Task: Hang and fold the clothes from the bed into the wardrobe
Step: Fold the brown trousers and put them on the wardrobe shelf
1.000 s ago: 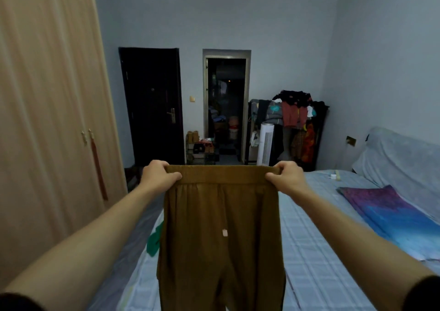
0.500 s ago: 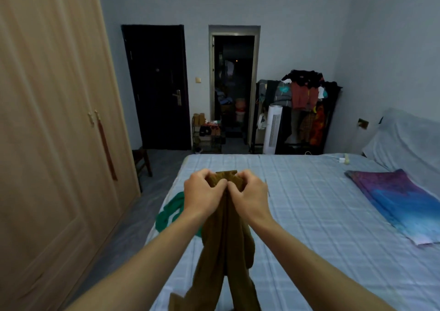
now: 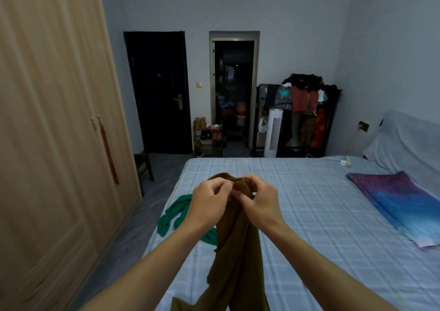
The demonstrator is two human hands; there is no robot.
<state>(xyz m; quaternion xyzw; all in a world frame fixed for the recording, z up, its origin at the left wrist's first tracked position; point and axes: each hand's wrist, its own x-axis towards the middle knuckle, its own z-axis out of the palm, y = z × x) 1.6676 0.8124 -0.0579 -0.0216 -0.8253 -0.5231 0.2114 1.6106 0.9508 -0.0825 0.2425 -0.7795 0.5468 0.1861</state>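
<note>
Above the bed (image 3: 309, 215), both hands, left (image 3: 209, 203) and right (image 3: 258, 203), pinch the trousers' (image 3: 238, 251) waistband together; legs hang straight down.

Dark door (image 3: 158, 91) shut; white tower fan (image 3: 273, 129), perhaps heater, beside laden rack (image 3: 307, 101).

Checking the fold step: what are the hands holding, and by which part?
Both the left hand and right hand pinch the brown trousers at the bunched waistband.
</note>
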